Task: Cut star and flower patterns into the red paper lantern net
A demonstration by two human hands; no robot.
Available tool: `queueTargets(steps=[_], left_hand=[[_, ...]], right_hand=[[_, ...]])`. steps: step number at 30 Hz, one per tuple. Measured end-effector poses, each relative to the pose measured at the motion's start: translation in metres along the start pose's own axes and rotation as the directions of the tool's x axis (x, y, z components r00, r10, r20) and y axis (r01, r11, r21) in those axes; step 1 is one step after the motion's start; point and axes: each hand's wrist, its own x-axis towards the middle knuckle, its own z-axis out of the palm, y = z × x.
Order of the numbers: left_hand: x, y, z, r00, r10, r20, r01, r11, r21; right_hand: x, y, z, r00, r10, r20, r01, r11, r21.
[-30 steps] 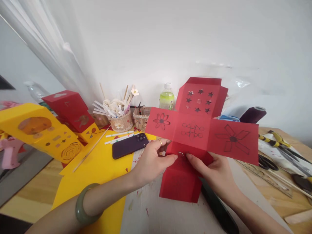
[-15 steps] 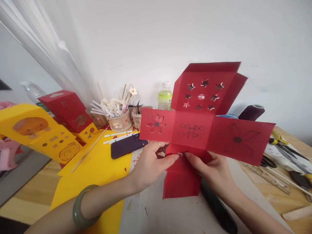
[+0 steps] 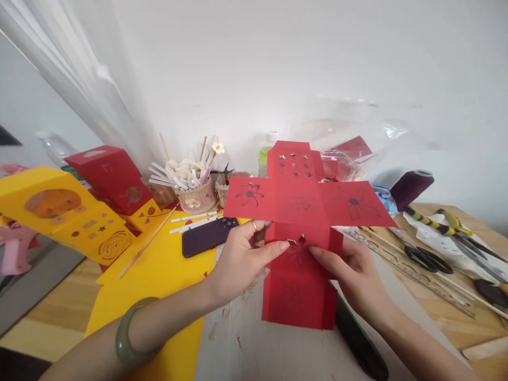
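Grip: left hand [image 3: 242, 262] and right hand [image 3: 351, 270] both clamped on the red card [image 3: 304, 225], thumbs in front, nearly meeting. Change: upper panels now tip back, exposing the partly cut flower [image 3: 298, 253]; probably easier to inspect. Forearms converge from either side. Card held above the desk [image 3: 456, 328], right of the phone [image 3: 206, 239].

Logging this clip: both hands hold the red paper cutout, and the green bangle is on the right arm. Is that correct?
Not quite: the green bangle is on the left arm, not the right, as the head view shows. The rest stands: the left hand and right hand both hold the red paper cutout.
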Motion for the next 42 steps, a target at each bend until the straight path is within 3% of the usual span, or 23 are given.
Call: queueTargets(steps=[5, 10, 19, 24, 28, 35, 42], left_hand=[[-0.001, -0.001, -0.001, 0.999, 0.016, -0.034, -0.015, 1.000, 0.011], [-0.003, 0.000, 0.004, 0.999, 0.016, -0.030, -0.013, 0.997, 0.082], [-0.009, -0.010, 0.002, 0.999, -0.044, 0.020, 0.037, 0.960, 0.277], [-0.006, -0.004, 0.005, 0.998, -0.061, 0.020, 0.058, 0.989, 0.138], [-0.003, -0.005, 0.004, 0.999, -0.036, 0.005, 0.036, 0.998, -0.041], [0.001, -0.008, 0.001, 0.999, -0.037, -0.029, 0.028, 0.965, -0.262], [0.001, -0.007, 0.001, 1.000, 0.017, 0.009, -0.014, 0.961, -0.276]], right_hand=[[0.000, 0.003, 0.001, 0.998, -0.046, -0.047, 0.050, 0.996, 0.080], [0.000, 0.004, 0.005, 0.998, -0.008, -0.067, 0.015, 0.994, 0.105], [0.002, 0.006, 0.005, 0.990, -0.058, -0.127, 0.048, 0.996, -0.079], [0.001, 0.004, 0.003, 0.997, 0.058, -0.058, -0.055, 0.996, 0.065], [0.001, 0.003, 0.001, 0.999, 0.049, -0.010, -0.047, 0.988, 0.148], [0.001, 0.000, -0.001, 0.996, 0.059, 0.063, -0.064, 0.994, 0.088], [-0.001, -0.009, 0.002, 0.989, 0.120, 0.085, -0.123, 0.992, 0.028]])
